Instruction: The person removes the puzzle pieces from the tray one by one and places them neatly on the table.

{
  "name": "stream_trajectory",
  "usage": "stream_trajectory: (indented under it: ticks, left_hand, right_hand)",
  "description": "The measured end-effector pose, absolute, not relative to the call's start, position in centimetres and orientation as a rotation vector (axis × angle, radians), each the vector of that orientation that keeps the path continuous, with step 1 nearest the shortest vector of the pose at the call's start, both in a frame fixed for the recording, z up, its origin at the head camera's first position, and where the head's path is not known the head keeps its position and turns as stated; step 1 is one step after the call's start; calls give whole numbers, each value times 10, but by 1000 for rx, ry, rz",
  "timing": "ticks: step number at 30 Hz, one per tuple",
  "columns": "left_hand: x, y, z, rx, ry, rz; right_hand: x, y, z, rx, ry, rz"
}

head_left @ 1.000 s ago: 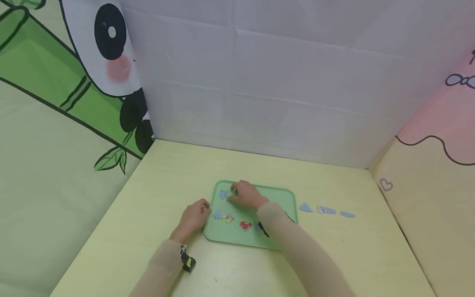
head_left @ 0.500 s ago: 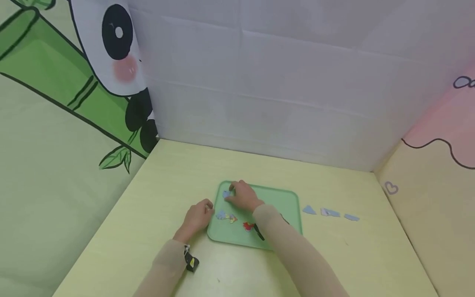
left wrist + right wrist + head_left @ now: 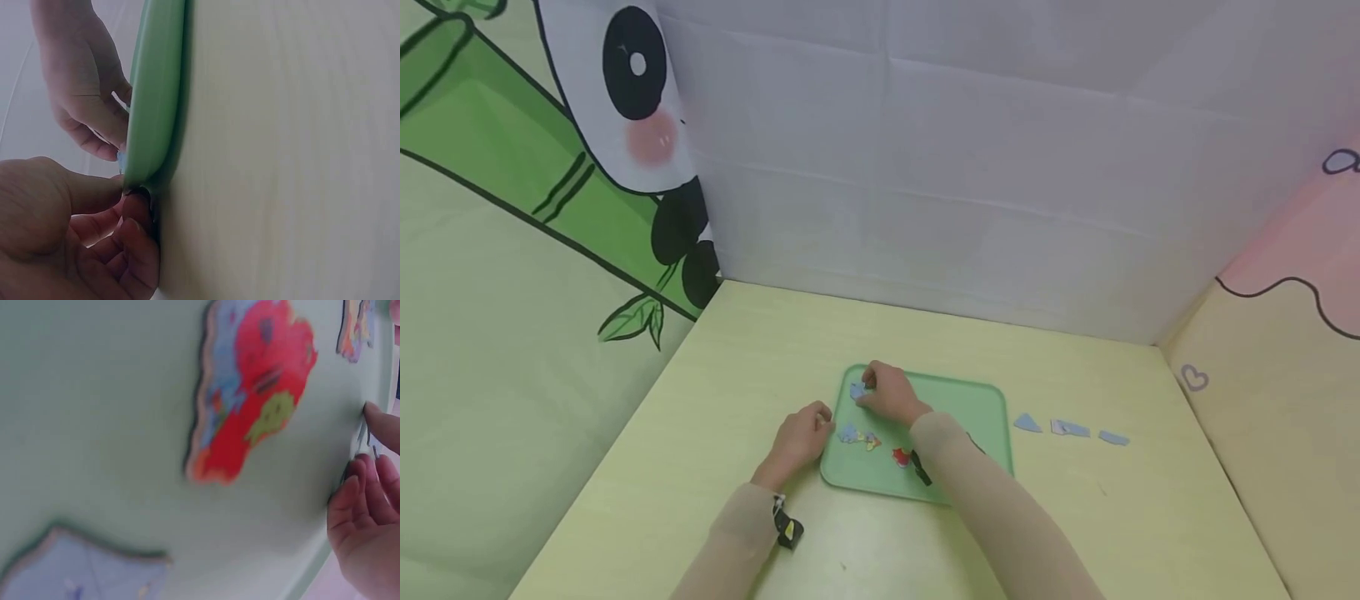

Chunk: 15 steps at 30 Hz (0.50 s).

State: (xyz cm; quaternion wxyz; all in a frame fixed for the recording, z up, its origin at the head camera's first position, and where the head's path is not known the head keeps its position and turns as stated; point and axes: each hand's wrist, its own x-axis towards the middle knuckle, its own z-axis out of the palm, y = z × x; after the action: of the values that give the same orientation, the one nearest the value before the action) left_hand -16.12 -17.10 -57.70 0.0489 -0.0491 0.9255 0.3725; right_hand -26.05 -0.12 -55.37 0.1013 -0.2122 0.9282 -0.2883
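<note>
This looks like a small screened-off booth, in what building cannot be told, since a pale yellow, smooth tabletop [image 3: 1097, 379] is closed in by a creased whitish sheet [image 3: 940, 167] behind, a green bamboo-and-animal cartoon panel [image 3: 542, 292] on the left and a pink-and-cream cartoon panel [image 3: 1292, 367] on the right.

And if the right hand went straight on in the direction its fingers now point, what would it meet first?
The right hand seems to pinch the blue piece, so that comes first. Past it, the green tray's rim looks next in line, though height is hard to judge.
</note>
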Motion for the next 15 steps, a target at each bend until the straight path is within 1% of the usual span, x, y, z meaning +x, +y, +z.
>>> stream_trajectory:
  ticks: [15]
  left_hand:
    - [-162,-173,-578,-143,2817,1135]
  right_hand:
    - [-261,-2,-551,-584,2674,-1026]
